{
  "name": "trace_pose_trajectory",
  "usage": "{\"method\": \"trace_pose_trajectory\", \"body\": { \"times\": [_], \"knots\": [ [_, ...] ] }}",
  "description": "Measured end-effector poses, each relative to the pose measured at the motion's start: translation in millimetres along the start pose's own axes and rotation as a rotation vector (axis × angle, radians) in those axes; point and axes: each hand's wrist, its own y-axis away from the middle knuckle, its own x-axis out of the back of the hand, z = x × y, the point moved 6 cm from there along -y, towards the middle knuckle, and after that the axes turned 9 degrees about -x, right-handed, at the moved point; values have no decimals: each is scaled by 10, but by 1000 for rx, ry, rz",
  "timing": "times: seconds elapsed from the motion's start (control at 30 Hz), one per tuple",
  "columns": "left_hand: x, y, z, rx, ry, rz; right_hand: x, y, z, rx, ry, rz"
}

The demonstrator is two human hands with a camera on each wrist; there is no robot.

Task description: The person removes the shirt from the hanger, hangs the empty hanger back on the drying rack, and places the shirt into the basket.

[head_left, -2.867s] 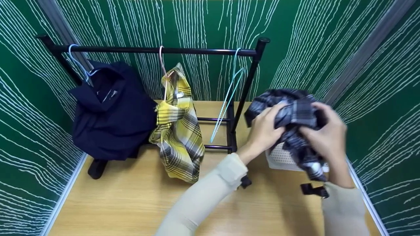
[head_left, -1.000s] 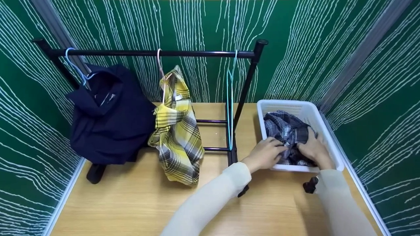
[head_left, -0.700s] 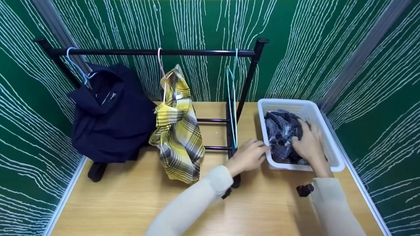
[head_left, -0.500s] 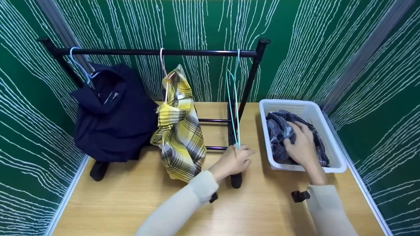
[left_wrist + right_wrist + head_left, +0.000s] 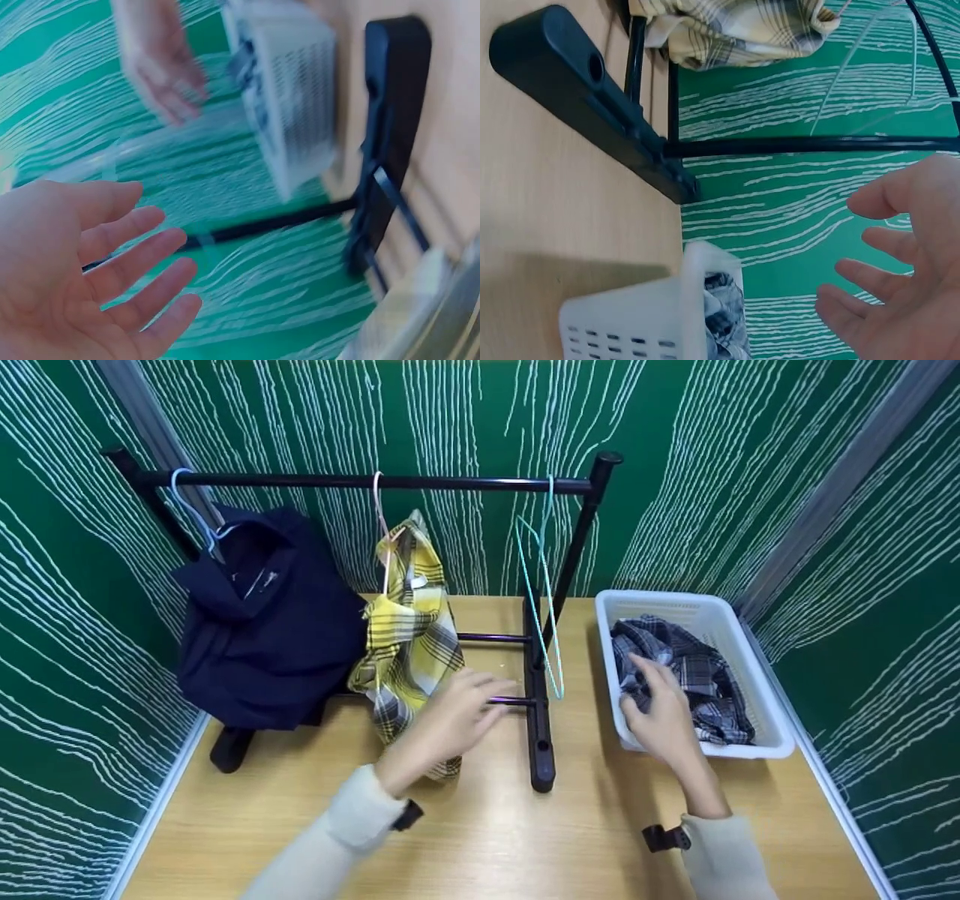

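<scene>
In the head view my left hand (image 5: pixel 454 716) is in front of the yellow plaid shirt (image 5: pixel 405 619), its fingers extended and holding nothing. The left wrist view shows the same hand (image 5: pixel 112 270) with fingers spread. My right hand (image 5: pixel 664 716) is over the near left side of the white basket (image 5: pixel 776 735), fingers loosely bent and nothing between them. A dark plaid shirt (image 5: pixel 701 675) lies crumpled inside the basket. The yellow shirt hangs on a pink hanger (image 5: pixel 377 499). Right of it dangles a bare turquoise hanger (image 5: pixel 551 615).
A black clothes rack (image 5: pixel 465 482) stands at the back, its right foot (image 5: pixel 541 757) reaching forward on the wooden floor (image 5: pixel 480 847). At its left end a navy shirt (image 5: pixel 274 660) hangs on a blue hanger (image 5: pixel 187 506). Green walls (image 5: pixel 697 450) with white streaks enclose the space.
The dark plaid shirt went from both hands down into the basket. Both hands let go; the left moved left past the turquoise hanger, which swung, and the right drew back slightly.
</scene>
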Motion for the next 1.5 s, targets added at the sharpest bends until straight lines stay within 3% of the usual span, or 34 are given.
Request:
{"method": "trace_pose_trajectory", "body": {
  "times": [0.23,0.47,0.63,0.83,1.0,1.17,1.33,1.5],
  "knots": [
    [705,266,-219,-7,86,236,-205,147,-5,-43,-29,-58],
    [1270,440,-548,31,135,422,-434,303,-25,-94,-80,-109],
    [1476,494,-837,80,167,508,-595,391,-151,-83,-134,-149],
    [1563,491,-1197,107,214,575,-725,460,-360,-32,-164,-178],
    [1651,405,-1477,137,227,596,-750,493,-538,-35,-190,-226],
    [1760,235,-1719,154,214,569,-699,515,-747,-9,-231,-264],
    [1831,24,-1905,131,136,508,-603,524,-944,43,-264,-274],
    [1825,-208,-2067,133,59,405,-491,526,-1093,74,-287,-269]
  ]
}}
